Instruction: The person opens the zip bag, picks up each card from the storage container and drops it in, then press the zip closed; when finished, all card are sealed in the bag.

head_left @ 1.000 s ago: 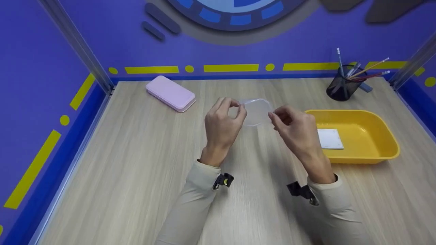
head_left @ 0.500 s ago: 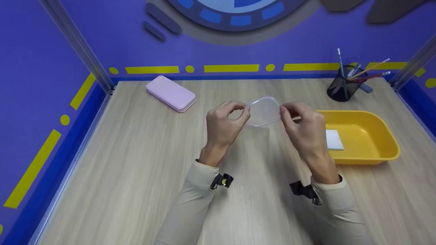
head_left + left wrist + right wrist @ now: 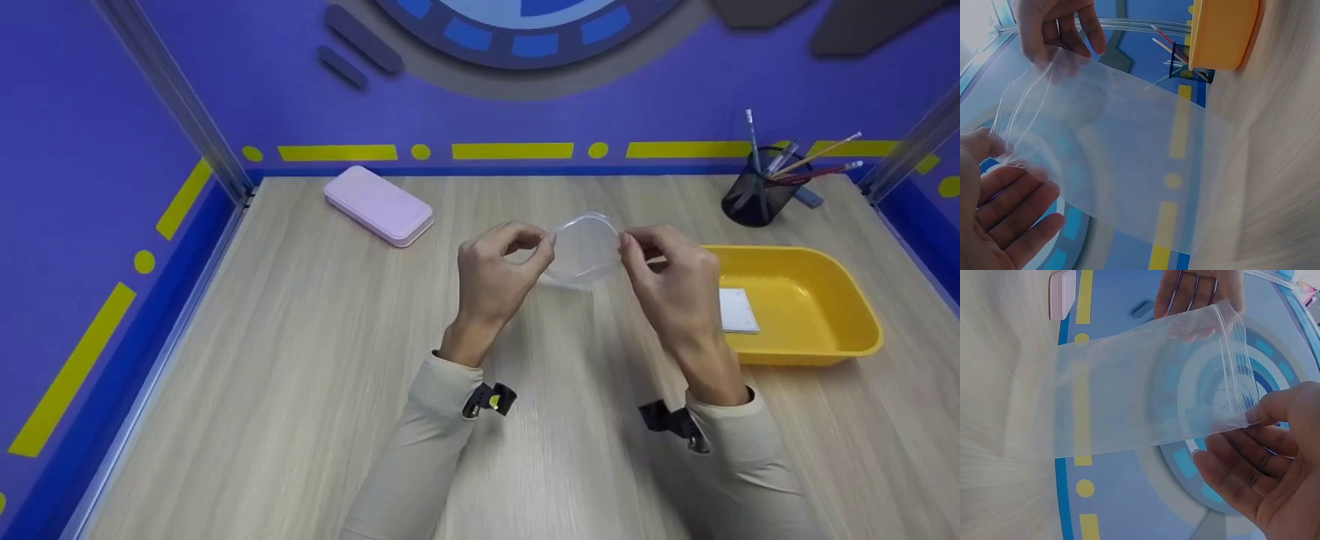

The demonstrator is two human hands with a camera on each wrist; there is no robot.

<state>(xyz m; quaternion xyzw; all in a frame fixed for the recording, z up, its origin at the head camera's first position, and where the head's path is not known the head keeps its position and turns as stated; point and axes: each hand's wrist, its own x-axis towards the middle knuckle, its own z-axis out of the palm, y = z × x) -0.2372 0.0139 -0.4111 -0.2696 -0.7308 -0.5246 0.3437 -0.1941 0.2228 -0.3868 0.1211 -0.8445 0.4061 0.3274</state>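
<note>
Between the two hands hangs a clear zip-lock bag (image 3: 586, 247), its zip strip uppermost and its bottom end near the tabletop. The left hand (image 3: 499, 274) pinches one top corner between thumb and index finger. At the opposite top corner the right hand (image 3: 671, 289) pinches the bag the same way. Both wrist views show the bag (image 3: 1123, 146) flat and see-through, with nothing visible inside it. In the right wrist view the right hand (image 3: 1269, 461) has its other fingers loosely bent behind the bag (image 3: 1129, 388). The bag's mouth looks slightly bowed in the head view.
A yellow tray (image 3: 817, 352) holding a white flat square (image 3: 739, 310) stands to the right. Behind it is a black mesh cup (image 3: 754, 196) with pencils, and a grey-blue block (image 3: 808, 196) beside it. A pink case (image 3: 379, 206) lies at the back left.
The right hand has moved to the right and closed its pinch on the bag's corner. The left hand has shifted slightly right, and the bag is spread between them.
</note>
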